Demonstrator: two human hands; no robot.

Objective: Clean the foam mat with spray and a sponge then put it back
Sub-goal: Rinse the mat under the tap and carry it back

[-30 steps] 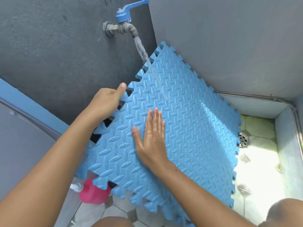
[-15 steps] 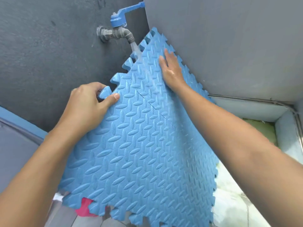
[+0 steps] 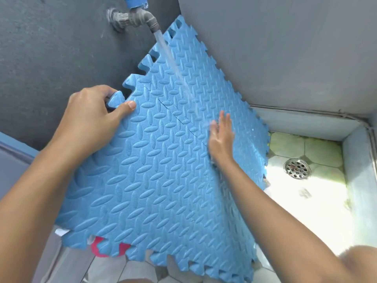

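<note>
The left hand (image 3: 95,117) is clenched around a jigsaw tab on the upper left edge of the blue foam mat (image 3: 159,172), thumb pressed on its ridged face, holding the mat tilted against the grey wall under the running tap (image 3: 138,16). The right hand (image 3: 221,137) lies open and flat on the mat's face, fingers together, where the water stream (image 3: 173,64) lands. Half a second ago that hand was high up near the mat's top corner; it has since slid down to the middle.
</note>
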